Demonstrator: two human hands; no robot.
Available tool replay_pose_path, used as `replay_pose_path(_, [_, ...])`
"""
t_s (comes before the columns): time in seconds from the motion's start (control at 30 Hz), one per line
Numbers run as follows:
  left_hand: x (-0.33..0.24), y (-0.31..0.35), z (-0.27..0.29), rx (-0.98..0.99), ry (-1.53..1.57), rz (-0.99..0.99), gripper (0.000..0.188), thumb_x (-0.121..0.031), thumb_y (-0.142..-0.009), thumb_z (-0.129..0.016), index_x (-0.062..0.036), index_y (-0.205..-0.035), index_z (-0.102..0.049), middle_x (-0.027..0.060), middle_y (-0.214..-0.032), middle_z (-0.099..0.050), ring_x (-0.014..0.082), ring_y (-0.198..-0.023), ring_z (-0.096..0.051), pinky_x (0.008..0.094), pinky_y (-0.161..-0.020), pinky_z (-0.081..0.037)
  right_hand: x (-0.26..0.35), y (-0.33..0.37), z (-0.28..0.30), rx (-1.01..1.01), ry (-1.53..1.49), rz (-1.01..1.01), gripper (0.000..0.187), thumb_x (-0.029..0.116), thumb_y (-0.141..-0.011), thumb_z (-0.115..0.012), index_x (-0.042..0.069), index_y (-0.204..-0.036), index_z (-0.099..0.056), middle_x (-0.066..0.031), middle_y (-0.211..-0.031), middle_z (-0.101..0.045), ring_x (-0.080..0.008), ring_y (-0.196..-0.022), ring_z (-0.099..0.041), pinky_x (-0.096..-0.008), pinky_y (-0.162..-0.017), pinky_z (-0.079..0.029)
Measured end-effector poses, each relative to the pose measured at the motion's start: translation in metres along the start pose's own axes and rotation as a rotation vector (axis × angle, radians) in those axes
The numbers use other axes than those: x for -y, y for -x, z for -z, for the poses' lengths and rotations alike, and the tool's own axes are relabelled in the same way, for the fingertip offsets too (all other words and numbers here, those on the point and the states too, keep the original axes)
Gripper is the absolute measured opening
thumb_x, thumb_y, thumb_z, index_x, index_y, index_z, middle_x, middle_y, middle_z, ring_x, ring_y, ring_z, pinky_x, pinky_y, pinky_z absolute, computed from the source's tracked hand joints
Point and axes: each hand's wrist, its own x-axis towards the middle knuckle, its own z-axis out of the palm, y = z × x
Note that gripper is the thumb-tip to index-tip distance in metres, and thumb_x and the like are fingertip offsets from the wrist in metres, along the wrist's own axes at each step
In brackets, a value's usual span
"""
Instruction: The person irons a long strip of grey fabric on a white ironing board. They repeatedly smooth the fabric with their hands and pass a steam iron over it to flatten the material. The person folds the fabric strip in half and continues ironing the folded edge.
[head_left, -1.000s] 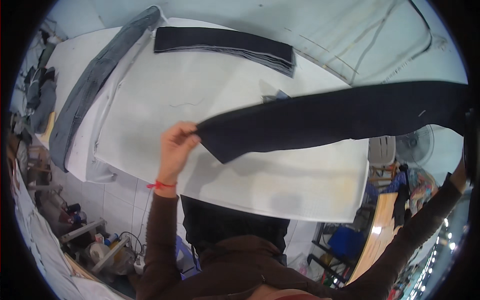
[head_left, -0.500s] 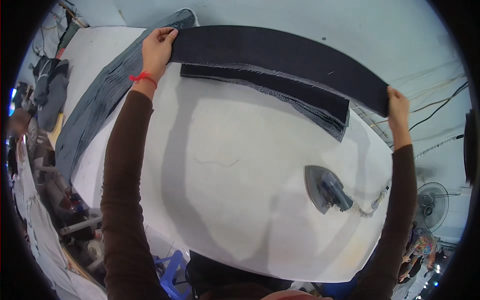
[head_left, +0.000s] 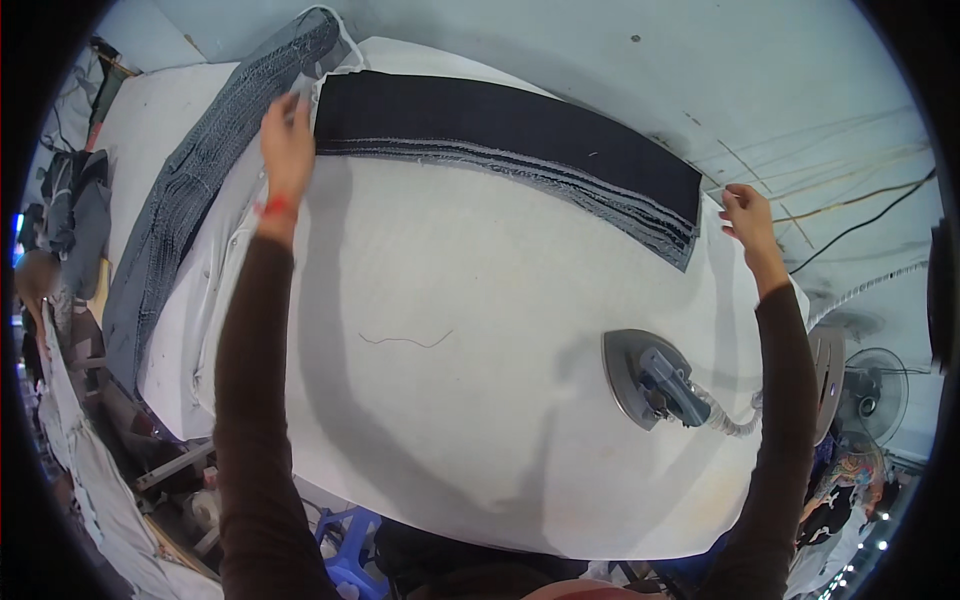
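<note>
Half a second ago both hands held the long dark fabric strip [head_left: 500, 130] up by its ends; now it lies flat on the stack of dark strips [head_left: 600, 195] along the upper edge of the white padded table [head_left: 430, 400], running from upper left toward the right. Left hand [head_left: 287, 140] rests at the strip's left end, fingers loosely spread and touching the cloth edge, gripping nothing firmly. Right hand [head_left: 748, 215] sits just beside the strip's right end, fingers curled but apart from it. A grey steam iron [head_left: 655, 380] stands on the table at lower right, well apart. Grey denim pieces [head_left: 190, 190] lie at the far left.
</note>
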Motion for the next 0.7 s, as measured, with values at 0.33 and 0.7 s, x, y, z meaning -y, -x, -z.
replay_pose_path(0.33, [-0.244,0.217,0.272,0.698,-0.473,-0.475,0.024,0.003,-0.089,-0.078,-0.0101,-0.108,-0.083,0.0067,-0.103,-0.075,0.0301,-0.096,-0.072,0.0424,-0.086,-0.054,0.053,0.356,0.194,-0.258,0.189,0.465,0.025,0.006,-0.118,-0.07,-0.004,-0.14,-0.077,-0.0115,-0.117,-0.081,-0.0154,-0.098,-0.079,-0.0317,-0.083,-0.065])
replay_pose_path(0.7, [-0.524,0.275,0.443,0.508,-0.441,-1.021,0.035,-0.006,-0.076,-0.082,-0.0101,-0.11,-0.074,0.0056,-0.087,-0.058,0.0279,-0.079,-0.067,0.0442,-0.078,-0.053,-0.024,0.601,0.085,0.198,0.33,0.427,0.027,0.016,-0.105,-0.085,0.005,-0.129,-0.084,-0.016,-0.108,-0.086,-0.0311,-0.091,-0.085,-0.0401,-0.083,-0.066])
